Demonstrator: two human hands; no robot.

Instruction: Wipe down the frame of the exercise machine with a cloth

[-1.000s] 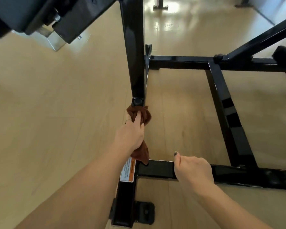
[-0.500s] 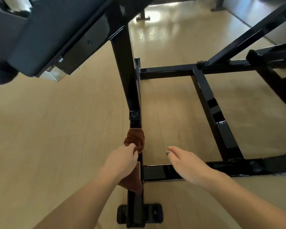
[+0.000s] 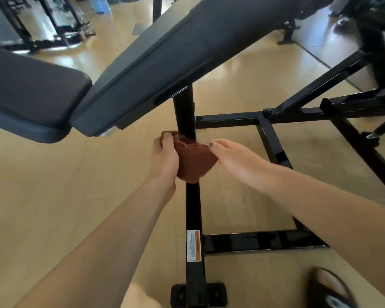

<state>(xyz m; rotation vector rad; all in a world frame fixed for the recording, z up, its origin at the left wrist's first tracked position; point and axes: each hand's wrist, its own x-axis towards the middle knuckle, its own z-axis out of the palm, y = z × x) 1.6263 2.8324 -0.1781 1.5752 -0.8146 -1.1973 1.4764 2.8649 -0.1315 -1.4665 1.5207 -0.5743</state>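
A brown cloth (image 3: 193,162) is bunched against the black steel frame (image 3: 192,210) of the bench, just below the upright post (image 3: 184,112). My left hand (image 3: 166,155) grips the cloth's left side with curled fingers. My right hand (image 3: 233,158) lies on the cloth's right edge with its fingers stretched out; whether it pinches the fabric is hidden. A white and orange warning label (image 3: 193,245) sits lower on the same bar, by a cross bar (image 3: 260,241).
The black padded backrest (image 3: 165,56) slants overhead and the seat pad (image 3: 29,94) juts in at left. More frame bars (image 3: 273,143) run right. A foot in a dark sandal (image 3: 330,290) is at bottom right. Other machines (image 3: 42,30) stand at back left on the wooden floor.
The view has lifted, so the pads now fill the top. My left hand has slid the cloth up the bar toward the upright. My right hand has moved in onto the cloth.
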